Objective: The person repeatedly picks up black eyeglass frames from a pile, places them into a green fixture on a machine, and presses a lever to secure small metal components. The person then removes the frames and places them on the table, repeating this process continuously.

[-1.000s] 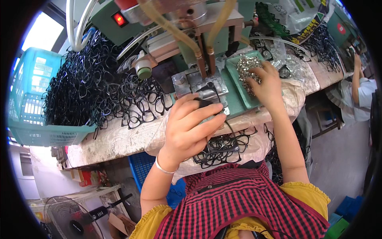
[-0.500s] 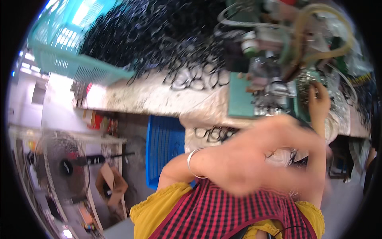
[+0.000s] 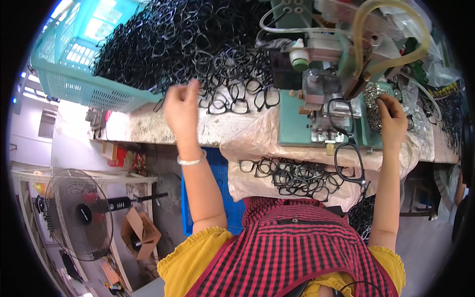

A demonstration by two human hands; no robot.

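My left hand (image 3: 181,111) is raised over the bench beside a big heap of black glasses frames (image 3: 198,34). Its fingers are curled in, slightly blurred, and no frame shows in them. At a green tray (image 3: 366,129) of small metal parts (image 3: 374,106), my right hand (image 3: 393,121) has thumb and fingertips pinched together among the parts; whatever they grip is too small to make out. Between the hands, a black glasses frame (image 3: 363,171) hangs at the front of a small bench machine (image 3: 312,89), one lens ring up against it and the other below.
Several black frames (image 3: 302,175) lie on a cloth (image 3: 237,180) at my lap. A turquoise basket (image 3: 99,89) stands at the far left, a blue crate (image 3: 190,213) under the bench. A fan (image 3: 81,215) stands left; a yellowish hose (image 3: 425,37) loops over the machine.
My left hand has swung from in front of the machine leftward and away, to beside the heap. The frame at the machine now shows fully. My right hand stays at the parts tray.
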